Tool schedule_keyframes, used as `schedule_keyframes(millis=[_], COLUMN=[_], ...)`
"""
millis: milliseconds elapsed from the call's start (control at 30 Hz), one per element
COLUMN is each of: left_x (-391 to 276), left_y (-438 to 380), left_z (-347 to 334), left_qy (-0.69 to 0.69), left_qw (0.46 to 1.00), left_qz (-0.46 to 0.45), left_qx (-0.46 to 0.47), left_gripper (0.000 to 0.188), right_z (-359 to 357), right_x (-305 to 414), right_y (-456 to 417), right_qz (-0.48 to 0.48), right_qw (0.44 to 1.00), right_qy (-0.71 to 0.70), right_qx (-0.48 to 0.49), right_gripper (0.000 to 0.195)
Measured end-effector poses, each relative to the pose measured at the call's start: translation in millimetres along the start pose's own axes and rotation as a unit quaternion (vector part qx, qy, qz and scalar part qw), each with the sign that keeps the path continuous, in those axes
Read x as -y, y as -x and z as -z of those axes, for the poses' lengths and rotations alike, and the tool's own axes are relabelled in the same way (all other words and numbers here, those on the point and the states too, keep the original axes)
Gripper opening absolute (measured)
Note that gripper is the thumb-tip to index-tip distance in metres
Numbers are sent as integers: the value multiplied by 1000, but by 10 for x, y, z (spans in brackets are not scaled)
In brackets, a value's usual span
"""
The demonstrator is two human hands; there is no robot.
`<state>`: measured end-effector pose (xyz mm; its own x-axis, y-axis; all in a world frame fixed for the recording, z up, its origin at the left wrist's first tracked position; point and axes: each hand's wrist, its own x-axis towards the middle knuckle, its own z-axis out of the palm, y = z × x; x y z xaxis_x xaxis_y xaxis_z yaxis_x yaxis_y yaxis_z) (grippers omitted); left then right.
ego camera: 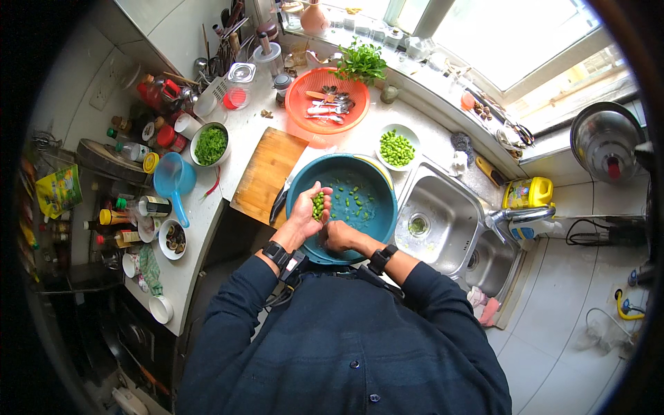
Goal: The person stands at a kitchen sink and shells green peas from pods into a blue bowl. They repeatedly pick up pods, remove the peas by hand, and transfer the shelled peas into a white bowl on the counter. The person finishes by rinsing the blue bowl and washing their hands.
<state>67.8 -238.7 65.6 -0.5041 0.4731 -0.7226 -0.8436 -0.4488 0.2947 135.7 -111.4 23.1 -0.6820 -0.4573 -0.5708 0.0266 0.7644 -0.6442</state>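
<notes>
My left hand is cupped palm up over the left side of a teal plastic basin. A small heap of shelled green beans lies in its palm. Inside the basin, near its front wall, is my right hand, its fingers curled downward; whether they hold anything is hidden. Loose green beans are scattered in water in the basin. Behind and to the right of it, a white bowl holds more green beans.
Left of the basin are a wooden cutting board and a black-handled knife. An orange colander with cutlery stands behind. A steel sink adjoins on the right. A bowl of chopped greens and a blue ladle sit farther left.
</notes>
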Motion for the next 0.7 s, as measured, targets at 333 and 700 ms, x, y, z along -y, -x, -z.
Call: schedule_keyframes(millis=[333,700], left_x=[29,202], left_y=[-70,-105], left_z=[200,110], left_qy=[60,-1], left_qw=[995,996], left_qz=[-21,20], left_qx=[73,84], left_gripper=[36,33], right_z=[544,784], right_x=[-269,285], right_y=[351,454], right_qz=[-81,144], right_qw=[859,852], right_qy=[-484,-176], right_qx=[-142,-471], right_gripper=[13,15])
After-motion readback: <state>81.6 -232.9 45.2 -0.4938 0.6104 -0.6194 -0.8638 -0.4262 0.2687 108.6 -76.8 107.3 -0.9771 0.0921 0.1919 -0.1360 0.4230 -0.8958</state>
